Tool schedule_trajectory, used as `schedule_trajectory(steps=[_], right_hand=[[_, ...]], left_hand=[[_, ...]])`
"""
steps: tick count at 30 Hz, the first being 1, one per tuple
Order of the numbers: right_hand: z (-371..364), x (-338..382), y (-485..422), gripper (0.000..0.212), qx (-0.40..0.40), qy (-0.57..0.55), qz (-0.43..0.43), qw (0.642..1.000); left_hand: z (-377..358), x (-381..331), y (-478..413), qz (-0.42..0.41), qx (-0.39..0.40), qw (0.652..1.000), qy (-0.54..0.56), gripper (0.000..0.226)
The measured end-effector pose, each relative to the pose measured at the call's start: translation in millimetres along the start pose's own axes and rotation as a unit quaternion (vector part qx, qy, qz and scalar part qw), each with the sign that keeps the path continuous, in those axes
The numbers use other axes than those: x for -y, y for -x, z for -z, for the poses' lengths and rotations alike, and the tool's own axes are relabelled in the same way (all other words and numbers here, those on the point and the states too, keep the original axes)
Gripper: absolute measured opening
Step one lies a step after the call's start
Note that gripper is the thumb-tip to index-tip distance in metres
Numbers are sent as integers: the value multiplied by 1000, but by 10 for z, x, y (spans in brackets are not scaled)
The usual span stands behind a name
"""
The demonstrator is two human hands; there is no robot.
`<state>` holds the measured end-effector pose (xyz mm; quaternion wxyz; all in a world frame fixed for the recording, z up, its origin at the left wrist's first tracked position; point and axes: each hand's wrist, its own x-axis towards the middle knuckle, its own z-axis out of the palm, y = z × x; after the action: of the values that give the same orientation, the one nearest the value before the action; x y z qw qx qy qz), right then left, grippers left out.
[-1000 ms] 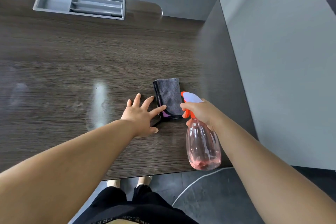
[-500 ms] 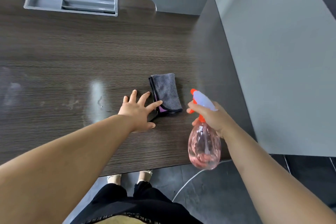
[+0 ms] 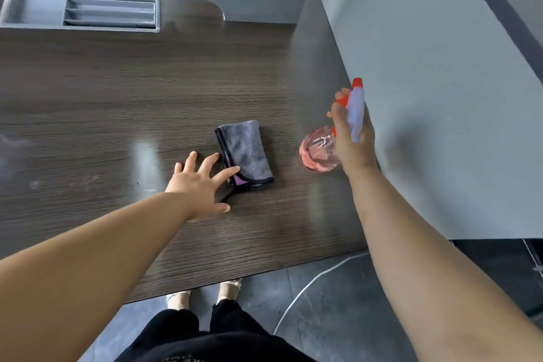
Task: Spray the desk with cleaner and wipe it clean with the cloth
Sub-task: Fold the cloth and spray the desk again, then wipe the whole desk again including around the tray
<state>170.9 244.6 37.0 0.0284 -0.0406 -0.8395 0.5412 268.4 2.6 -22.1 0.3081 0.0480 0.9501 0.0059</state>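
A folded grey cloth (image 3: 245,153) with a black and purple edge lies on the dark wood-grain desk (image 3: 117,103). My left hand (image 3: 202,182) is spread flat on the desk, its fingertips touching the cloth's left edge. My right hand (image 3: 352,138) grips the neck of a pink spray bottle (image 3: 318,151) with an orange trigger and white head. The bottle is over the desk's right side, close to the grey partition, its body seen from above. Wet, shiny patches show on the desk left of my left hand.
A grey recessed tray (image 3: 79,9) with slots sits at the desk's back left. A grey partition wall (image 3: 426,97) bounds the desk on the right. The desk's front edge runs just above my feet (image 3: 202,294), and a white cable (image 3: 311,279) lies on the dark floor.
My right hand has carried the spray bottle from past the desk's front edge up and back over the right side of the desk. My left hand stays by the cloth.
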Motion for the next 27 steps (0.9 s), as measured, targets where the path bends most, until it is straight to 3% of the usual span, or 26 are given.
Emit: schedule_trajectory(steps=[4,7,10,13,17,22,24,27], right_hand=[[74,-28,-109,66,24,47,4,999],[65,-75,-33,76,16,54,26,998],[-103,-334,330,100,-110,118,-105,981],[-410,-526,938,80,-187,141,-119,965],[-765,-529,1183,50,-67,176,-68,980],[-1062,-329,656,60,68,222,-135,963],[-1095,-263,511,54,135,250,-158,946],[-921,-140,383,32,129,177,-133,967]], left_hand=[[2,0,-1,0,1,1000,-3,83],[0,2,-8,-2,0,1000,-3,83],[12,-6,1,-1,1,1000,3,83],[19,-16,10,-3,-7,1000,13,83],[-1,-18,33,-3,-22,999,28,82],[-36,62,52,-19,-42,996,77,80],[-54,144,77,-26,-59,990,127,79],[-51,279,109,-23,-107,969,221,76]])
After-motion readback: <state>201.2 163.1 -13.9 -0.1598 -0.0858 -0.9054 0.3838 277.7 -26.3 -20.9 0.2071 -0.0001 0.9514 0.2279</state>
